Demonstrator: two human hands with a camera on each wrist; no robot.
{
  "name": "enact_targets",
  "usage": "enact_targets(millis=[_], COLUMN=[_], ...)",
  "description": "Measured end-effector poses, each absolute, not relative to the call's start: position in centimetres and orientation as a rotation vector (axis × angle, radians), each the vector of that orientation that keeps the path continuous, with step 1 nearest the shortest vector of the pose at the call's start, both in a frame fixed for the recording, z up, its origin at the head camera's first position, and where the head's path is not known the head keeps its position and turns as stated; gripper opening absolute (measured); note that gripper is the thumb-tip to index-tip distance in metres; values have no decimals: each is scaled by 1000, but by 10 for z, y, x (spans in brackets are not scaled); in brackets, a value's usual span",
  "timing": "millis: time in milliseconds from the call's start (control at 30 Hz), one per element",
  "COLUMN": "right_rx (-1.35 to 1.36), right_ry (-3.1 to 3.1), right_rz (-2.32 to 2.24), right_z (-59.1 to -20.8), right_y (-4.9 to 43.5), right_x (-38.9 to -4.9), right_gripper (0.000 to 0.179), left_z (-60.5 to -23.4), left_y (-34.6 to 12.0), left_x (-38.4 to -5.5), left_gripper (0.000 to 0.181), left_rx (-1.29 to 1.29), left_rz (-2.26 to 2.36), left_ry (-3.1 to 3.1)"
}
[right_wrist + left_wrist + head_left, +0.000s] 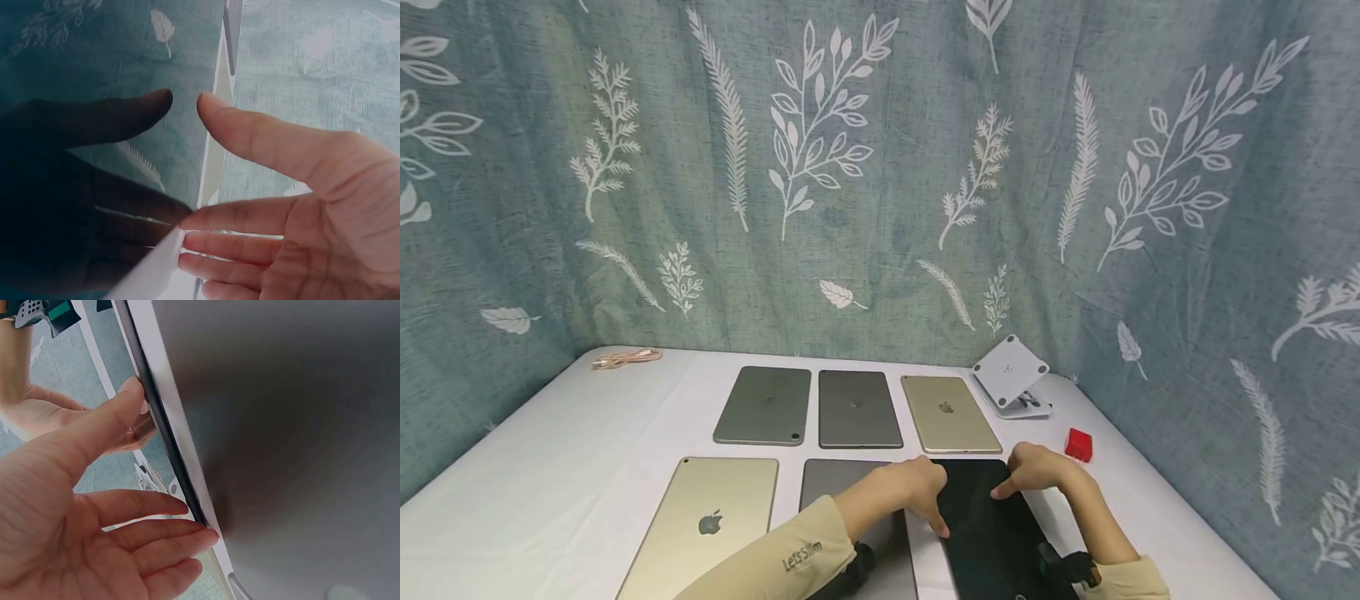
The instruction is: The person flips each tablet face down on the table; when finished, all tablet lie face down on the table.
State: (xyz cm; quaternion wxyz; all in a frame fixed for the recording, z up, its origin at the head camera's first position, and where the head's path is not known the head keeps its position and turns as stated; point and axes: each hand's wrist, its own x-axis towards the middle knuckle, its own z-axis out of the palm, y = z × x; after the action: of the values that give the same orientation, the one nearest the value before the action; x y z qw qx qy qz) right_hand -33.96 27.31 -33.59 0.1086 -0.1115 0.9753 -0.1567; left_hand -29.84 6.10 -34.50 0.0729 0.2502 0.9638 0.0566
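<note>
A tablet point(981, 521) with its black, glossy screen facing up lies at the front right of the white table. My left hand point(913, 492) is at its left edge; in the left wrist view the thumb and fingertips meet the tablet's thin dark side point(165, 428), fingers fairly straight. At the right edge, near the far corner, is my right hand point(1036, 468). The right wrist view shows that thumb held just off the mirror-like screen point(81, 81), while the extended fingertips touch the edge. A grey tablet point(842, 473) lies under my left forearm.
Gold tablet point(722, 508) at front left; behind lie a dark green tablet point(765, 404), a grey one point(857, 408) and another gold one point(951, 412). A silver folding stand point(1011, 375), red block point(1078, 445) and coiled cable point(627, 358) sit farther out. Patterned curtain point(880, 167) surrounds the table.
</note>
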Motion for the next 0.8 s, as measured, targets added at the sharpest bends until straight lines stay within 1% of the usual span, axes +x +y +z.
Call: enact_targets(millis=[100,267,467,533,800], right_rx=[-343,-364,-403,-430,-451], right_ry=[2837,2744,2565,2495,2337], right_rz=[-559,-752,-934,-971,-1117], right_z=[-337,-338,-327,-324,-314], right_y=[270,274,278,278,285], right_x=[-338,-341,-341,-340,-336], right_gripper=[27,28,42,44,66], left_z=[-344,-343,-339,-339,-341], left_y=[63,62,52,49,43], left_x=[-299,-299,-303,-305,-306], left_gripper=[48,48,43,42,41], left_rx=[754,768,776,778,781], left_rz=[141,125,163,164,255], left_ry=[2897,2894,2892,2895,2869])
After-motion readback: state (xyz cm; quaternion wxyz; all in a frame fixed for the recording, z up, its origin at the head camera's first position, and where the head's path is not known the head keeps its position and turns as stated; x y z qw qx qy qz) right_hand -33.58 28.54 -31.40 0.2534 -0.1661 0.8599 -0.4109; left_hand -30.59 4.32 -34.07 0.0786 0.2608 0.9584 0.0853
